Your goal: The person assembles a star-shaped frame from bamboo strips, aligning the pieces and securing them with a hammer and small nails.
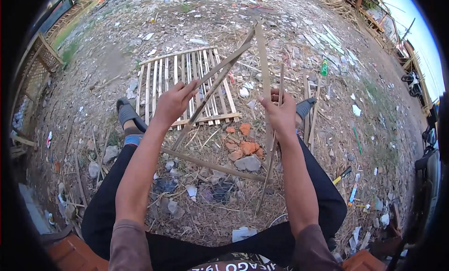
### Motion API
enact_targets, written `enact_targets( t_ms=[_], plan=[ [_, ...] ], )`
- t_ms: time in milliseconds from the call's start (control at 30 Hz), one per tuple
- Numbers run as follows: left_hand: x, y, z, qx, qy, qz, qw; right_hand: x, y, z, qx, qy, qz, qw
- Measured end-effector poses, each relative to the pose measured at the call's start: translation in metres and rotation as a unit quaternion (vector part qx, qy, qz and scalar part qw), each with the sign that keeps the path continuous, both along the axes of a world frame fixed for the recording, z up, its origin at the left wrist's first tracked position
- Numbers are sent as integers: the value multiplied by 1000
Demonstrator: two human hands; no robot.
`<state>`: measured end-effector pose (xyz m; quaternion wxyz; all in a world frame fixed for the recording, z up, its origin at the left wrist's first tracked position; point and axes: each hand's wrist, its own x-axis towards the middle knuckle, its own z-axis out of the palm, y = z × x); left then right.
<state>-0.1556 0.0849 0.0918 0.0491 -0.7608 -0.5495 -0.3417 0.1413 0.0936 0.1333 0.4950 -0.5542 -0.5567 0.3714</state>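
Note:
My left hand (174, 101) grips two long bamboo slats (220, 74) that slant up to the right and meet the top of an upright slat (263, 60). My right hand (279, 113) is closed around that upright slat together with a thinner strip (279, 84). Another slat (215, 166) runs low across between my knees, so the pieces form a rough triangle in front of me. I am seated with my legs apart, in dark trousers.
A flat panel of bamboo slats (161, 81) lies on the ground beyond my hands. Broken orange bricks (245, 147) and stones lie between my feet. Loose strips (311, 112) lie to the right, a bamboo fence (39, 60) stands left, and litter covers the dirt.

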Motion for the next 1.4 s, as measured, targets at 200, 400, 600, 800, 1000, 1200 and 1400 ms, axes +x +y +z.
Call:
enact_targets(
  t_ms=[200,400,600,800,1000,1200,1400],
  plan=[
    [2,2,5,5,15,-3,1000,2,-1,2,-40,60,33,997],
    [9,5,9,2,0,-8,1000,-1,-1,0,-58,77,82,992],
    [14,4,16,-16,-45,-6,999,1,1,-3,-67,82,80,991],
    [16,12,13,-52,-87,-9,995,0,-3,-2,-75,77,103,989],
    [20,20,16,-76,-194,-27,978,1,5,-9,-97,63,130,985],
    [38,36,25,-26,-233,-34,971,-3,7,-9,-160,53,123,978],
    [45,61,18,84,-188,-58,977,-10,6,-8,-183,64,148,970]
  ],
)
